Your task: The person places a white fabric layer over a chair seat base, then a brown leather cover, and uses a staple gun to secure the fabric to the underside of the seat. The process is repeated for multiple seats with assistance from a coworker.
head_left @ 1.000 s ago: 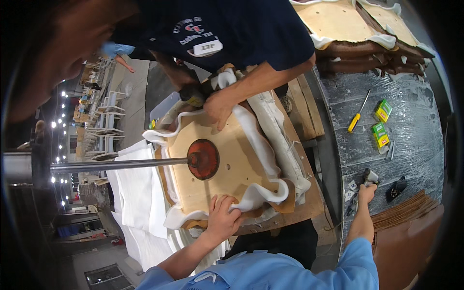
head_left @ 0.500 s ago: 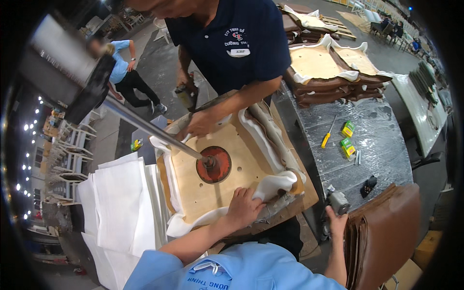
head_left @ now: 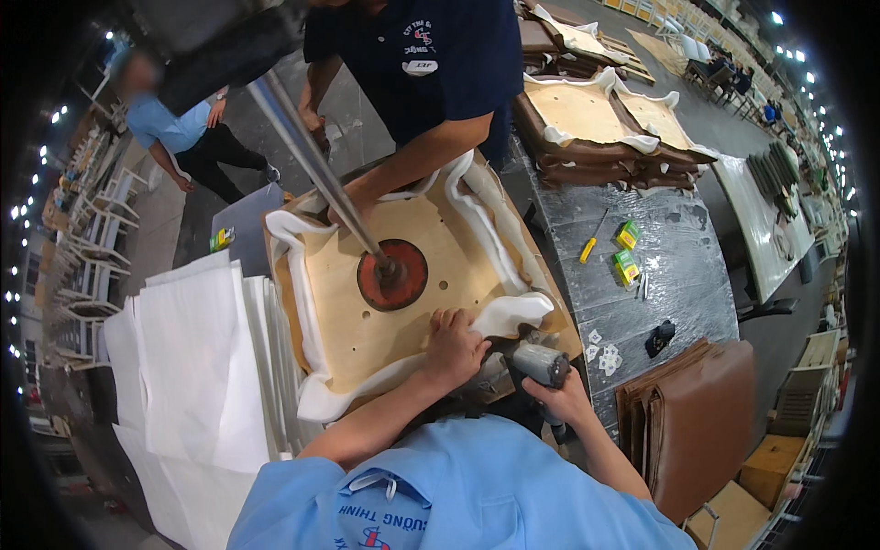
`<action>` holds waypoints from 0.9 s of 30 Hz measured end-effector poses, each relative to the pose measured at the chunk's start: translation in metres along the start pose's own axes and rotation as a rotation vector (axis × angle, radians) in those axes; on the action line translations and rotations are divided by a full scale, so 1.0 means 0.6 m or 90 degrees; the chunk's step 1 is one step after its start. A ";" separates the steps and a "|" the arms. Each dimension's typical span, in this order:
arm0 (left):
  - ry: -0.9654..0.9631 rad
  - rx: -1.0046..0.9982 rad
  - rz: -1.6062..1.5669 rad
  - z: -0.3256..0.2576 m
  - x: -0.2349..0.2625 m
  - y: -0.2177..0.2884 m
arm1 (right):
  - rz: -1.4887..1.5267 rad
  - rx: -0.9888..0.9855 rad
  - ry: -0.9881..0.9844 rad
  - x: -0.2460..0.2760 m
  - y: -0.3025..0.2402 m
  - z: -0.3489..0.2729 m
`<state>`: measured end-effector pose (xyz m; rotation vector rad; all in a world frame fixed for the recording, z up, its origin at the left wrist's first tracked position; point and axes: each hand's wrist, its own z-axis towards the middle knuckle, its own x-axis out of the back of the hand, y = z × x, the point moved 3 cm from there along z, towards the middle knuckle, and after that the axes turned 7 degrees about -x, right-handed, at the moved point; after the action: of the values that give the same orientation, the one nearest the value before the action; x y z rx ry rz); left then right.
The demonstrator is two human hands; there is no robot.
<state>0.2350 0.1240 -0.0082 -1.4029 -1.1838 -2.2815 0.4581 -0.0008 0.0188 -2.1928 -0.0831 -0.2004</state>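
Observation:
A square wooden seat panel point(head_left: 367, 293), edged with white padding point(head_left: 515, 317) and brown cover material, lies underside up. The round red press plate point(head_left: 392, 275) bears on its middle, at the end of a metal rod point(head_left: 307, 151). My left hand point(head_left: 451, 348) is closed on the padded cover edge at the near side, fingertips on the wood. In my right hand point(head_left: 561, 396) is a grey and black staple gun point(head_left: 539, 363), beside the panel's near right corner. Across from me, a co-worker's hand point(head_left: 356, 203) rests at the panel's far edge, partly behind the rod.
Stacked white padding sheets point(head_left: 197, 357) stand at left. On the wrapped table point(head_left: 669, 275) at right lie a yellow screwdriver point(head_left: 588, 249), small green-yellow boxes point(head_left: 626, 266) and brown cover pieces point(head_left: 706, 412). Padded panels point(head_left: 587, 115) are stacked behind. Another person point(head_left: 183, 128) stands far left.
My right hand has brought the staple gun leftward from beside the table to the panel's near right corner. My left hand stays on the near edge. The view has shifted.

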 end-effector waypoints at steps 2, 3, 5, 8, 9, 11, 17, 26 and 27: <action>-0.034 0.033 0.011 -0.004 0.003 -0.005 | -0.039 0.020 -0.006 -0.005 -0.010 0.018; -0.047 0.042 0.024 -0.007 0.009 -0.005 | -0.045 0.034 -0.001 -0.008 -0.016 0.023; -0.071 0.056 0.062 -0.012 0.016 0.001 | -0.056 0.063 0.008 -0.015 -0.026 0.029; -0.096 0.077 0.118 -0.020 0.012 0.012 | -0.084 0.042 -0.021 -0.016 -0.033 0.040; -0.099 0.087 0.130 -0.020 0.007 0.012 | -0.112 0.062 -0.020 -0.017 -0.038 0.043; -0.093 0.093 0.127 -0.021 0.004 0.004 | -0.167 0.102 -0.017 -0.020 -0.048 0.046; -0.007 0.111 0.020 -0.027 -0.005 -0.024 | -0.107 -0.038 -0.044 -0.032 -0.078 0.039; 0.165 0.150 -0.085 -0.032 -0.024 -0.055 | -0.165 -0.071 -0.098 -0.076 -0.152 0.063; 0.175 0.150 -0.096 -0.031 -0.026 -0.059 | -0.172 -0.088 -0.101 -0.079 -0.159 0.069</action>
<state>0.2119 0.1300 -0.0437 -0.9121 -1.4480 -2.2497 0.4037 0.0894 0.0625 -2.3282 -0.4684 -0.1862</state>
